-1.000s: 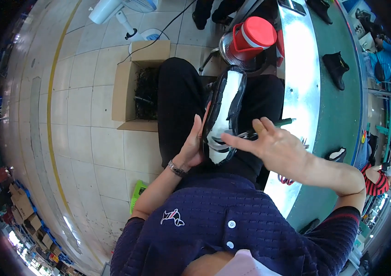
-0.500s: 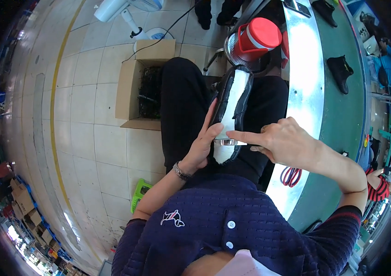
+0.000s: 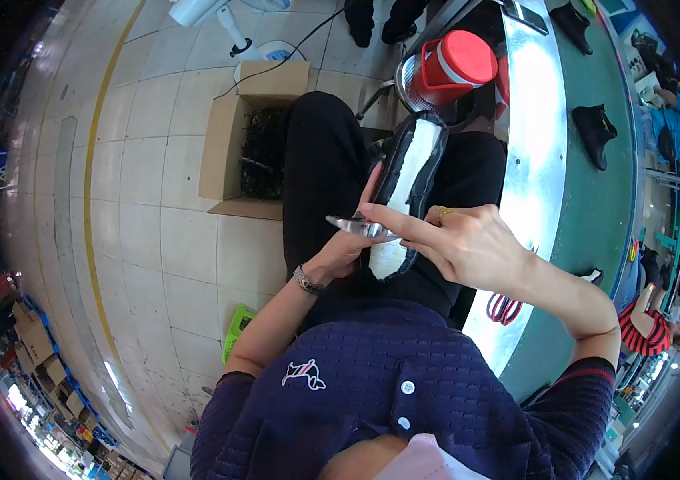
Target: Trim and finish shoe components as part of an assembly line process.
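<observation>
A black shoe upper (image 3: 426,182) with a white underside lies lengthwise over my lap, bottom up. My left hand (image 3: 342,254) is wrapped round its left side near the heel end. In my right hand (image 3: 468,244) is a shiny metal tool with a curved, pointed end (image 3: 356,227); its exact kind I cannot make out. The index finger stretches along the tool, which crosses over the heel end and my left hand, its tip pointing left. My right fingers hide the tool's other end.
Left of my legs stands an open cardboard box (image 3: 218,152) holding black scraps. A red jug (image 3: 468,58) sits on a stool ahead. At right, a metal ledge (image 3: 538,152) bears red-handled scissors (image 3: 503,309) and a phone (image 3: 526,16); black boots (image 3: 594,134) stand on the green belt (image 3: 572,216).
My right hand has swung the metal tool leftward, from across the white underside to beyond the shoe's left edge. My left hand keeps its hold on the shoe upper.
</observation>
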### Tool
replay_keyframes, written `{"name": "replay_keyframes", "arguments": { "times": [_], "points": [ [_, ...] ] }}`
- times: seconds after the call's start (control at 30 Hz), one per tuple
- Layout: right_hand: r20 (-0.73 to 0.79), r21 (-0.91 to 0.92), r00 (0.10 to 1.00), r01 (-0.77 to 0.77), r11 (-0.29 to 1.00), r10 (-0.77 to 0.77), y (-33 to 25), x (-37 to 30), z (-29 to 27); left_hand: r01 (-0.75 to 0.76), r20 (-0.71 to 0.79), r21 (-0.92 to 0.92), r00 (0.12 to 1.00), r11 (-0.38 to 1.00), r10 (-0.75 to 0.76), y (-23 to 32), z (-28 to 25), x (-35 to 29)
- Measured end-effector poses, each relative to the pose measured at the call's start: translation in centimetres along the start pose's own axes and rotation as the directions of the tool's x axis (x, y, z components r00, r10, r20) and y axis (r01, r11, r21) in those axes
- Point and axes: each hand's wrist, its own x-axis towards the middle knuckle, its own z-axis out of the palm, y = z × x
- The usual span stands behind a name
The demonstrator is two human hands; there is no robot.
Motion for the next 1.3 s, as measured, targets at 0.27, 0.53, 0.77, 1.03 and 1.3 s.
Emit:
{"name": "replay_keyframes", "arguments": {
  "times": [0.27, 0.53, 0.77, 1.03, 1.3],
  "points": [
    [-0.038, -0.044, 0.997, -0.063, 0.997, 0.061, 0.6, -0.1, 0.3, -0.107, 0.203, 0.018, 0.974, 0.994, 0.101, 0.3, -0.1, 0.0],
    [0.018, -0.032, 0.989, -0.147, 0.989, 0.148, 1.4, -0.3, 0.4, -0.150, 0.165, -0.159, 0.970, 0.976, 0.176, -0.8, 1.3, -1.1],
    [0.137, -0.060, 0.989, -0.052, 0.997, 0.060, 0.2, -0.1, 0.3, -0.343, 0.110, 0.216, 0.939, 0.914, 0.326, -0.6, 1.9, -0.8],
    [0.145, -0.275, 0.989, 0.047, 0.960, -0.007, -2.0, -1.8, 2.2, -0.202, 0.226, 0.421, 0.967, 0.884, 0.114, 0.3, 0.0, -2.1],
    [0.090, 0.005, 0.976, -0.201, 0.979, 0.200, 2.3, 0.7, 0.0, 0.051, 0.136, 0.320, 0.986, 0.946, -0.099, 4.3, 2.6, -1.4]
  ]
}}
